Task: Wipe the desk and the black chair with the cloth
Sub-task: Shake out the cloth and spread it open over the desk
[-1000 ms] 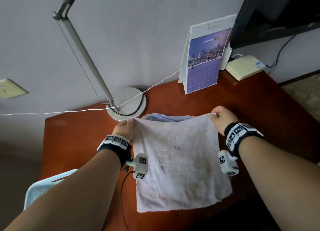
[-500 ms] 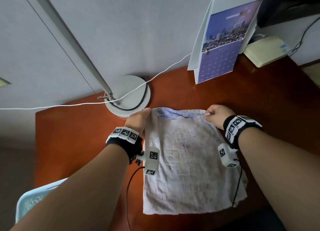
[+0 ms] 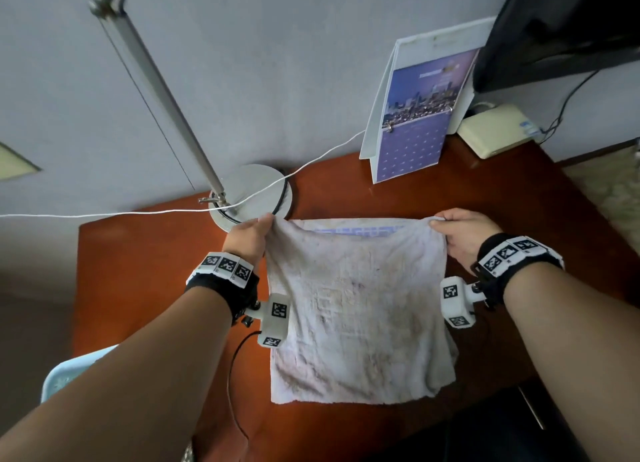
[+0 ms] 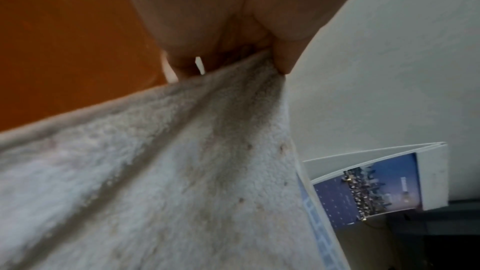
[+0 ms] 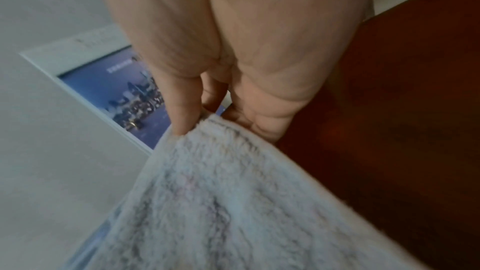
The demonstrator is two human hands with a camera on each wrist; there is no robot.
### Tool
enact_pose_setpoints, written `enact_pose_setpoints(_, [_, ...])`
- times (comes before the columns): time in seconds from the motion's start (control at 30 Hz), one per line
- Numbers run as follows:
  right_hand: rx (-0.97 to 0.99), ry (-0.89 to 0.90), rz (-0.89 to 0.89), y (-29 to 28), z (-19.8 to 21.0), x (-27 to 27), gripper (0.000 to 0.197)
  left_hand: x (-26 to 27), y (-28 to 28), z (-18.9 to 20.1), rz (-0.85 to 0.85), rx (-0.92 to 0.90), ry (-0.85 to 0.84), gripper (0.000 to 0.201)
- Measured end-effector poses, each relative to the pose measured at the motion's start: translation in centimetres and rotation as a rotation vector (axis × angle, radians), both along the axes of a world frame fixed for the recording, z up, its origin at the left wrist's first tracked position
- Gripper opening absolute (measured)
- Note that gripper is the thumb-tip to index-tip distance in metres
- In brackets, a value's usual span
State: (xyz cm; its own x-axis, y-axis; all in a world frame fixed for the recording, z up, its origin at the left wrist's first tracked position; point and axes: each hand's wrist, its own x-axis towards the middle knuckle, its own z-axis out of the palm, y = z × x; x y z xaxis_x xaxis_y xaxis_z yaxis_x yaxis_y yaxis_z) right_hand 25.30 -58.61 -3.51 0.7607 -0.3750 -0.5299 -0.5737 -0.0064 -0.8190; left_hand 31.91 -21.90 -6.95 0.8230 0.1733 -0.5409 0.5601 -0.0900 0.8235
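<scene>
A stained off-white cloth (image 3: 356,309) hangs spread above the red-brown desk (image 3: 145,264), with a blue-striped layer showing behind its top edge. My left hand (image 3: 254,234) pinches the cloth's top left corner, and the left wrist view shows the terry cloth (image 4: 182,171) bunched between thumb and fingers (image 4: 284,59). At the top right corner my right hand (image 3: 457,234) pinches the cloth (image 5: 233,202) between thumb and fingers (image 5: 182,114). The cloth is stretched flat between both hands. At the bottom right a dark shape (image 3: 485,437) below the desk's front edge may be the black chair.
A silver lamp with a round base (image 3: 252,198) stands behind my left hand, and a white cord (image 3: 138,213) runs past it. A desk calendar (image 3: 415,115), a cream box (image 3: 495,129) and a black monitor (image 3: 561,28) stand at the back right. A light-blue basket (image 3: 69,375) sits at the left.
My hands have moved apart, pulling the cloth's top edge wide and taut after bringing it closer together half a second ago. Both hands kept their hold on the corners.
</scene>
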Motion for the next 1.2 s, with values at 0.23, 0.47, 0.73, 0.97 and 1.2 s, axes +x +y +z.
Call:
enact_pose_setpoints(0.23, [0.105, -0.236, 0.008, 0.0, 9.7, -2.9, 0.009, -3.3, 1.1, 8.7, 0.098, -0.115, -0.181, 0.025])
enact_pose_setpoints(0.47, [0.127, -0.451, 0.015, 0.6, 19.3, -6.4, 0.021, -7.7, 1.5, 19.4, 0.056, -0.116, -0.38, 0.025])
enact_pose_setpoints(0.73, [0.131, -0.634, -0.065, 1.4, 28.3, -9.0, 0.018, -10.9, 1.8, 28.0, -0.012, -0.271, -0.595, 0.028])
enact_pose_setpoints(0.97, [-0.003, -0.617, 0.066, 0.7, 31.8, -9.5, 0.02, -11.4, 3.3, 31.5, -0.013, -0.206, -0.666, 0.036])
enact_pose_setpoints(1.2, [-0.031, -0.512, 0.059, 1.0, 28.1, -9.3, 0.013, -9.4, 3.7, 28.0, -0.135, 0.028, -0.547, 0.024])
